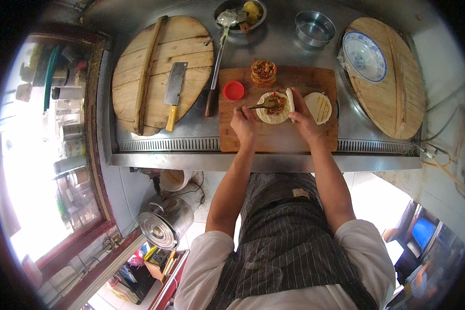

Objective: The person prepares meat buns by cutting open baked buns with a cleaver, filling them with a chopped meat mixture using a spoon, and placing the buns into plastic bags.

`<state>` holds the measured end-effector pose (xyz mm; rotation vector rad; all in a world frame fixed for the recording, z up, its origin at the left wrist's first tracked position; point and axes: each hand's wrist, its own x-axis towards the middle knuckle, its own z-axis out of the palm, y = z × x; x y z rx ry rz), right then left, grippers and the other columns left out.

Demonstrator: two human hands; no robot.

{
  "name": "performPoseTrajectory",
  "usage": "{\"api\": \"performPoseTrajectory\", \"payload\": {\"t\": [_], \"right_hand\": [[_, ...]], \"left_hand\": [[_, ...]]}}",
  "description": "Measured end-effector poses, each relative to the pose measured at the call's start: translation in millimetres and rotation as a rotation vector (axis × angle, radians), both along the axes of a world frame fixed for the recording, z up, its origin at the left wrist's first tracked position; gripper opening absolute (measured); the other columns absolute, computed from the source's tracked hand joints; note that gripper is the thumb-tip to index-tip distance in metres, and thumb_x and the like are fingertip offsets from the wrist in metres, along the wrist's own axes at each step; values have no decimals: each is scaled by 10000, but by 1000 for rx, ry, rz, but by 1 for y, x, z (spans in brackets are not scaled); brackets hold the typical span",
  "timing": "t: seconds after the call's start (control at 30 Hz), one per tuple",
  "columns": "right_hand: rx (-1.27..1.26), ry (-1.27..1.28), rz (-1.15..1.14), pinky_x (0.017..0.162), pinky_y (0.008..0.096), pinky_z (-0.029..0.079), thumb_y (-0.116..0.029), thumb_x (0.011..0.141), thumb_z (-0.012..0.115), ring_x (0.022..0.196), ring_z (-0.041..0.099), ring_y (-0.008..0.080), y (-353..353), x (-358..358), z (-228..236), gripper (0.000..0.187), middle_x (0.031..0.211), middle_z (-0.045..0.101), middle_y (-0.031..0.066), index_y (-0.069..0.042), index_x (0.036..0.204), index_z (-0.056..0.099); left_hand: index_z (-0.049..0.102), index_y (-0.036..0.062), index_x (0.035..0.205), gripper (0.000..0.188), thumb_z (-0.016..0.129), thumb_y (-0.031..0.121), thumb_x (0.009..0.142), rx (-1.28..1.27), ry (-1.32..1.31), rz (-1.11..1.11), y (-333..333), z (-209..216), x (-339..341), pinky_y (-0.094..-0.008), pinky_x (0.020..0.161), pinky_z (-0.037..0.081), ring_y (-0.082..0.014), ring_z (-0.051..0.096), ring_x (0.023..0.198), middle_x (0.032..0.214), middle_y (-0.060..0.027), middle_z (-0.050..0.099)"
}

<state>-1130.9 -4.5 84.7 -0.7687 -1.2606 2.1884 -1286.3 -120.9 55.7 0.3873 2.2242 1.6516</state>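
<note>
Our left hand (244,124) grips 1 spoon (257,106), its long axis running left to right, the tip over red sauce (278,109) on the opened flatbread (266,118). That flatbread lies between our hands — the right hand (303,118) touches it, narrowed on its raised flap. Around it on 1 board (274,139), we count 1 sauce jar (263,75) beyond, 1 red lid (233,91) leftward and a 2nd flatbread (318,108) rightward. Farther out, our desk (289,49) carries 1 cleaver (175,85), 2 wooden covers (194,46), 1 patterned bowl (364,57) (resting on the right cover) and 2 metal bowls (315,30).

There are two hands (244,125) (304,120), one cleaver (175,85) and two wooden lids (163,62) (385,98).
</note>
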Motion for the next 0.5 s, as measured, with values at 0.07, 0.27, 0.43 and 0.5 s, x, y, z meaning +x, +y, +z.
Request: {"api": "performPoseTrajectory", "payload": {"t": [0.07,0.27,0.43,0.5], "right_hand": [[-9,-4,-2,1129,373,219,-198,690,674,1389,249,249,0,1,0,904,1508,261,89,-151,1482,242],[130,-130,40,1132,402,226,-238,719,711,1389,238,275,-2,-5,-8,902,1506,239,100,-155,1478,229],[655,-631,52,1104,538,216,-260,657,807,1372,161,432,-23,-27,-9,914,1449,224,216,-129,1411,306],[890,-846,70,1085,553,226,-278,653,810,1352,186,445,-35,-38,-12,910,1439,234,224,-109,1398,317]], "left_hand": [[562,6,914,174,488,153,970,-12,61,-35,-3,-2,2,-259,494,423,-87,479,549,634,-21,518],[572,17,945,119,506,115,935,-56,421,-201,-20,56,8,-356,571,476,-279,588,566,644,-129,586],[592,18,961,169,482,146,974,39,266,-108,-37,115,4,-238,512,396,-72,456,573,663,-5,521],[597,17,967,196,475,170,982,44,328,-119,-26,138,-6,-230,515,395,-65,458,574,677,-3,527]]}}
